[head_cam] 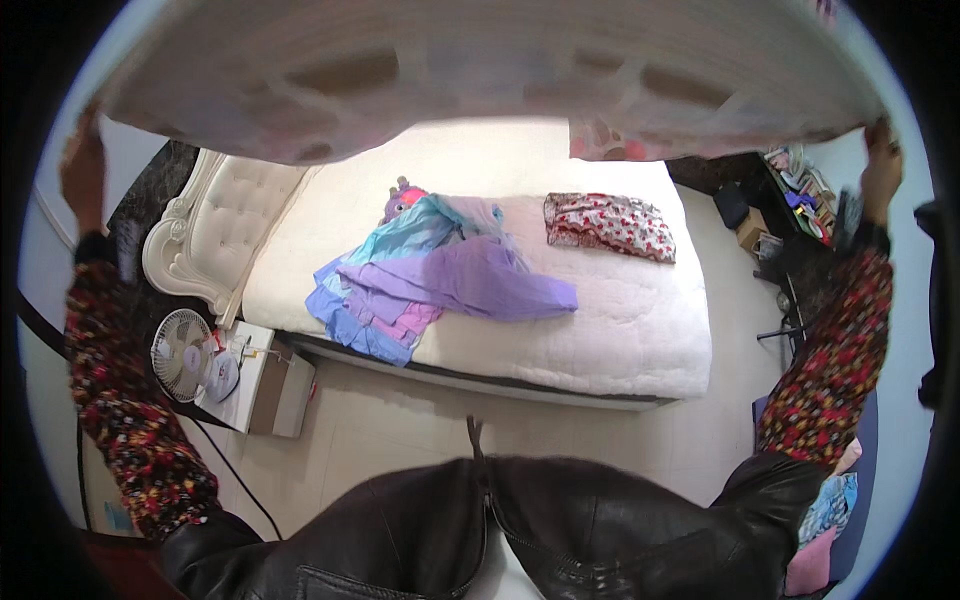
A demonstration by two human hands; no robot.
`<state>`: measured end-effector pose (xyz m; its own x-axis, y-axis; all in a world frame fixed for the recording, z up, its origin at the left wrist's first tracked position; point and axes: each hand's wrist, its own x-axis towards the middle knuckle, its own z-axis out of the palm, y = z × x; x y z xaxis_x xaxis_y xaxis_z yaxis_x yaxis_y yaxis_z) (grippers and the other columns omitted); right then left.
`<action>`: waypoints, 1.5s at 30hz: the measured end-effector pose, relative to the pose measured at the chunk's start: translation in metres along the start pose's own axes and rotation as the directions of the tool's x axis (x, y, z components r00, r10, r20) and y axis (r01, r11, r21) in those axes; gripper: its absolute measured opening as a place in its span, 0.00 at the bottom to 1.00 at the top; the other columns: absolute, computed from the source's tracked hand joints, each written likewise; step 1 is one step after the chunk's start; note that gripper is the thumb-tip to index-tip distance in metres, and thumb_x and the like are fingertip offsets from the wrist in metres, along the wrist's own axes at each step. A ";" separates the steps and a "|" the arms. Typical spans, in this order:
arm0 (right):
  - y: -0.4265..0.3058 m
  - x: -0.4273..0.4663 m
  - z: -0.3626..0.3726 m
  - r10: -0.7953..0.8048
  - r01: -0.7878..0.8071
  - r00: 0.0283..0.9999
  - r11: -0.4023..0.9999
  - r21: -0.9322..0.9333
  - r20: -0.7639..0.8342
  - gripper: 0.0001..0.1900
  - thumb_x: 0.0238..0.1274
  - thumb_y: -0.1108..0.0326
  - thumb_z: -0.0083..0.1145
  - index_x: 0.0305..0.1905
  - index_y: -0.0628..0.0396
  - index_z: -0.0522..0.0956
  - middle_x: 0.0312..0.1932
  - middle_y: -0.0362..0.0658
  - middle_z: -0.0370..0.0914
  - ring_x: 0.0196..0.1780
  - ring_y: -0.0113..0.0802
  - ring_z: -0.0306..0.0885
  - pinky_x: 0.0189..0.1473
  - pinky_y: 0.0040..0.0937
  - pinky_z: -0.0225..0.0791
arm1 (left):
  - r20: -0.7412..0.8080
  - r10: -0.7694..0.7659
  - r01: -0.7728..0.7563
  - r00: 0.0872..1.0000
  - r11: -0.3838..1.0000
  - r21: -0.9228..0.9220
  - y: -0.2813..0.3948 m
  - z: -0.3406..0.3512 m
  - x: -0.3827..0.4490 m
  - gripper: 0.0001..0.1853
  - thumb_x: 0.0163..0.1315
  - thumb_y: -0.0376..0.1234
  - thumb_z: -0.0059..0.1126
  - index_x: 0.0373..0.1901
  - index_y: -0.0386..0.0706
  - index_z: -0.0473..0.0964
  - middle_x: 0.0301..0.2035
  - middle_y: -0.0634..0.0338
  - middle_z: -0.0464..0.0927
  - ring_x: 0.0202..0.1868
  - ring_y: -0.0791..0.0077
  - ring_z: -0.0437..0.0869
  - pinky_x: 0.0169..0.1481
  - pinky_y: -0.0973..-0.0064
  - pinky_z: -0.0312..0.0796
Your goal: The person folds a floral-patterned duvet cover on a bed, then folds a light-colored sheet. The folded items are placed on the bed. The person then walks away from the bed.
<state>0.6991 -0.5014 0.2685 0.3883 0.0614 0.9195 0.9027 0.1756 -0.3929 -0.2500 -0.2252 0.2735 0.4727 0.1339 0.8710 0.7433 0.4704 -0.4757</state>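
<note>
Both my arms are raised and spread wide, stretching a large patterned cloth [487, 82] across the top of the view; it looks like a bedsheet or blanket and is blurred. My left hand [84, 176] grips its left corner, and my right hand [883, 169] grips the right one. Beyond the cloth stands a bed with a white quilted cover [600, 330]. A heap of purple, blue and teal fabric [480, 277] lies loosely on it, partly against a purple plush toy [397, 204]. Farther right rests a folded white cloth with a red print [611, 226].
A cream tufted headboard [240, 202] closes the bed's left end. Beside it, a white fan [182, 356] stands on a nightstand [259, 390]. A cluttered dark shelf [806, 195] is at right, above a cardboard box [751, 229]. A blue seat [855, 450] holds fabrics.
</note>
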 end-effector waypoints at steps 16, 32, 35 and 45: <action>0.038 -0.583 -0.119 0.808 -0.786 0.202 0.471 -0.400 0.554 0.04 0.57 0.75 0.52 0.37 0.58 0.75 0.29 0.38 0.78 0.34 0.23 0.78 0.29 0.20 0.65 | 0.617 0.578 0.089 0.534 0.687 -0.721 0.170 -0.143 -0.419 0.07 0.52 0.30 0.47 0.28 0.43 0.77 0.28 0.59 0.79 0.44 0.67 0.77 0.58 0.62 0.60; -0.060 -0.479 -0.136 0.755 -0.735 0.120 0.504 -0.454 0.644 0.07 0.49 0.81 0.53 0.35 0.62 0.78 0.29 0.39 0.77 0.33 0.25 0.74 0.38 0.22 0.67 | 0.710 0.248 0.119 0.659 0.898 -0.424 0.068 -0.123 -0.424 0.13 0.56 0.25 0.48 0.41 0.42 0.77 0.41 0.56 0.79 0.47 0.60 0.77 0.56 0.66 0.66; -0.072 -0.466 -0.130 0.799 -0.773 0.044 0.407 -0.487 0.599 0.07 0.46 0.80 0.52 0.33 0.62 0.77 0.27 0.40 0.77 0.31 0.26 0.74 0.36 0.24 0.68 | 0.709 0.245 0.250 0.661 0.819 -0.516 0.066 -0.100 -0.415 0.12 0.54 0.25 0.47 0.39 0.40 0.77 0.39 0.54 0.79 0.45 0.58 0.78 0.52 0.67 0.68; 0.055 -0.507 0.069 0.832 -0.705 0.184 0.482 -0.520 0.523 0.07 0.57 0.71 0.58 0.29 0.60 0.72 0.23 0.37 0.73 0.26 0.21 0.69 0.28 0.20 0.65 | 0.506 0.642 0.359 0.576 0.357 -0.862 0.291 0.116 -0.374 0.09 0.46 0.26 0.52 0.27 0.45 0.81 0.26 0.51 0.78 0.35 0.53 0.78 0.40 0.59 0.71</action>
<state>0.5389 -0.4552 -0.2188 0.7259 0.6710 -0.1509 0.2579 -0.4690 -0.8447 -0.2652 -0.0373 -0.1761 0.5104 0.8202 0.2583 0.8432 -0.5363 0.0370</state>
